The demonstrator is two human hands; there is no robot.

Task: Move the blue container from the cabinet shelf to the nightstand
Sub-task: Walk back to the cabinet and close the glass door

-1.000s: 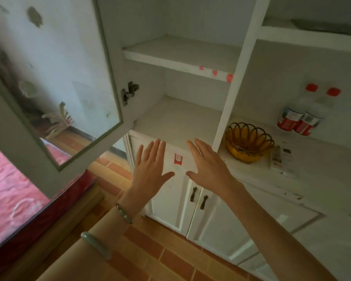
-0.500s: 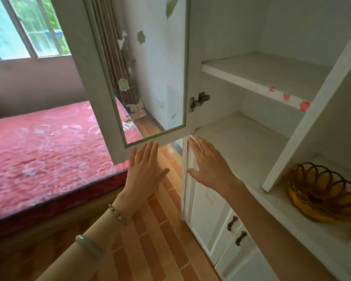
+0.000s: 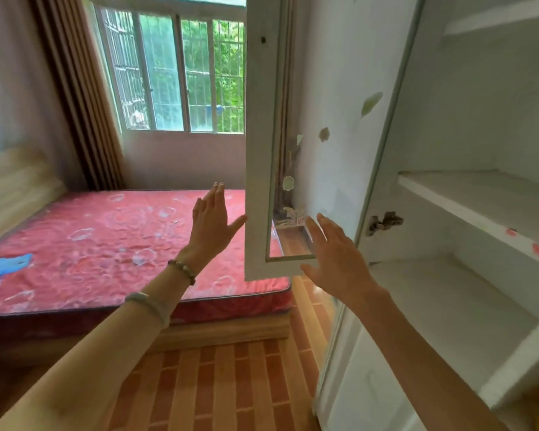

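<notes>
Head view: both hands are raised mid-frame w/ fingers spread, holding nothing. Left hand (image 3: 210,222) is over the red patterned mattress (image 3: 115,244); right hand (image 3: 336,259) is just in front of the lower corner of the open white glass-panelled cabinet door (image 3: 259,150). White cabinet shelves (image 3: 479,206) at right look bare; no blue container on them, no nightstand in frame. A flat blue thing (image 3: 8,265) lies on the mattress at left edge; can't tell if it's the container.

Step, I judge: searching, nothing grasped yet. Next: locate the container, then reach for it.

Two hands, left (image 3: 210,223) and right (image 3: 336,259), one cabinet door (image 3: 259,150), one mattress (image 3: 106,244), two bracelets (image 3: 181,270).
</notes>
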